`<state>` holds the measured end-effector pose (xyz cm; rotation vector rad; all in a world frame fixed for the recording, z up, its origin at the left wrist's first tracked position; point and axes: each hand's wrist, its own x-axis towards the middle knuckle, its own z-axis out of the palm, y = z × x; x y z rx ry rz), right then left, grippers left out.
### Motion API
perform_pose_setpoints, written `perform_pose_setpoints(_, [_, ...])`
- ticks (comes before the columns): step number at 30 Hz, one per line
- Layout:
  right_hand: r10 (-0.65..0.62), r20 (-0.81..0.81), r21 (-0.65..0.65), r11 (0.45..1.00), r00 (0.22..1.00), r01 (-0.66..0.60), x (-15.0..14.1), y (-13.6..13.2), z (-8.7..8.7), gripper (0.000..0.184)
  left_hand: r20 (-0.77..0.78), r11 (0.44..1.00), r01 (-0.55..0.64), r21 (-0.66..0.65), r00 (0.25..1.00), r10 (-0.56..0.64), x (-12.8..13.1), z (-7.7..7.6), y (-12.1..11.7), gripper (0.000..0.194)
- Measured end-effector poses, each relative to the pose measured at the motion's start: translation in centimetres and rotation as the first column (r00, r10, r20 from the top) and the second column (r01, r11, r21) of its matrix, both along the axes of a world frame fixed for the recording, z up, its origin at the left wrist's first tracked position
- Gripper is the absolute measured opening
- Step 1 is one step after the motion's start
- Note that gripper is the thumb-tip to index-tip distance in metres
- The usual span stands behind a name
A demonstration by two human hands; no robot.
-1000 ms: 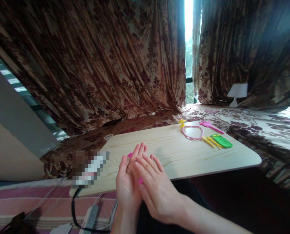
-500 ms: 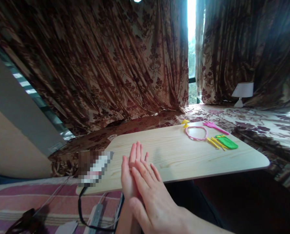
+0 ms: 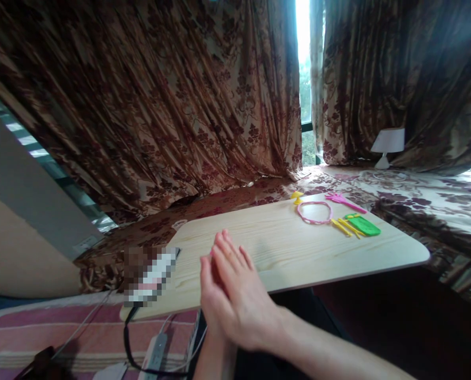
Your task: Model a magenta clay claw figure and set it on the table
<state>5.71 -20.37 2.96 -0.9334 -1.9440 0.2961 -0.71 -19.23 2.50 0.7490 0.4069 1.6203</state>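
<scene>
My right hand (image 3: 245,311) lies across my left hand (image 3: 209,295), palm to palm, in front of the table's near edge. The fingers of both hands are stretched out and point away from me. A speck of pink modelling clay (image 3: 211,254) peeks out by the fingertips; the palms hide the rest, so its shape cannot be made out. My left palm is mostly covered by the right one.
On the light wooden table (image 3: 290,258) lie a pink braided ring (image 3: 315,221), a pink hand-shaped stick (image 3: 346,202), yellow strips (image 3: 343,228), a green flat piece (image 3: 365,225) and a yellow mushroom-like piece (image 3: 297,197). A blurred-out object (image 3: 154,277) and a power strip (image 3: 154,353) are at left.
My right hand slid back toward me along the left palm, then forward again. Pink clay showed between the hands earlier, vanished from sight, and now shows only at the fingertips.
</scene>
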Motion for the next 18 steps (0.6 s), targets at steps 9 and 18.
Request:
perform_pose_setpoints(9, [0.068, 0.033, -0.014, 0.998, 0.997, -0.068, 0.5, -0.3, 0.2, 0.063, 0.048, 0.997, 0.053, -0.055, 0.998, -0.051, 0.5, -0.1, 0.3, 0.044])
perform_pose_setpoints(18, [-0.147, -0.106, -0.072, 0.988, 0.983, 0.140, 2.0, 3.9, 0.1, 0.054, 0.026, 0.971, 0.230, -0.064, 0.973, -0.228, 2.1, 0.0, -0.9, 0.044])
